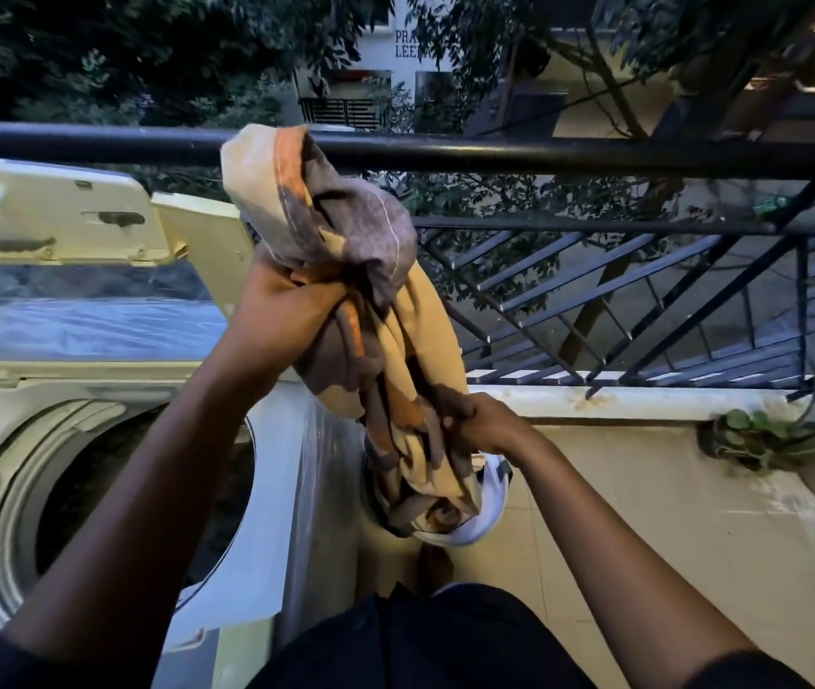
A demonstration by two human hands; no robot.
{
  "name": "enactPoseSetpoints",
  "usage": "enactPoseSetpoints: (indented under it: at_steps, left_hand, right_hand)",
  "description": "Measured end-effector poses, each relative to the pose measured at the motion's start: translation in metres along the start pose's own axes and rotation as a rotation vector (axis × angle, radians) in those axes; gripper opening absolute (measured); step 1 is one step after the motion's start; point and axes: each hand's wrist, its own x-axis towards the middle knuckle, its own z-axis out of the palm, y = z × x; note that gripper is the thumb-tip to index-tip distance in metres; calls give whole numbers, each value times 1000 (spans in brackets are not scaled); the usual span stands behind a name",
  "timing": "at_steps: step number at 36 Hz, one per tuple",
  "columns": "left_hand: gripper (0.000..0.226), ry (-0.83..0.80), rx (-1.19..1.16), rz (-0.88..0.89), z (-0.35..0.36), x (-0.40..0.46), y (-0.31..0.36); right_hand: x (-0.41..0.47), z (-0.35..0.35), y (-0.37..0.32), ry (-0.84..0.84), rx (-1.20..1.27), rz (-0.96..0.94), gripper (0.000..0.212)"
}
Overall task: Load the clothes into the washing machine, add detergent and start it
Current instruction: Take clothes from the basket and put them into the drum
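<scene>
Loading step: left hand (291, 295) and right hand (475, 420) both grip the patterned cloth (395, 350), apparently lifted from a basket (490, 509); next, swing it toward nine o'clock into the open drum (97, 499).

The washer (112, 469) stands at the left, its drum opening (137, 494) facing up and its lid (52, 216) raised behind it. The railing (594, 156) runs across behind, on a ledge (644, 397) right of the washer. The left hand (286, 300) holds the cloth (346, 231) high, above the washer's right edge; the right hand (482, 422) grips it lower, to the right. The cloth's lower end hangs into a basket (485, 519) on the floor, just right of the washer. A potted plant (783, 440) sits at the far right below the ledge.
</scene>
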Motion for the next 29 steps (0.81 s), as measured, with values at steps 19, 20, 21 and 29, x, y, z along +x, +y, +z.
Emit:
enactPoseSetpoints:
  at_steps: [19, 20, 21, 29]
  left_hand:
    - [54, -75, 383, -237, 27, -7, -50]
    - [40, -110, 418, -235, 31, -9, -51]
    - [26, -139, 432, -220, 35, -11, -51]
    - [35, -31, 443, -21, 45, -2, -49]
  right_hand:
    - [-35, -77, -69, 412, 484, -341, 39]
    - [-38, -72, -77, 403, 490, -396, 40]
    - [-42, -67, -85, 393, 487, -458, 38]
    - [-58, -72, -110, 536, 506, -701, 27]
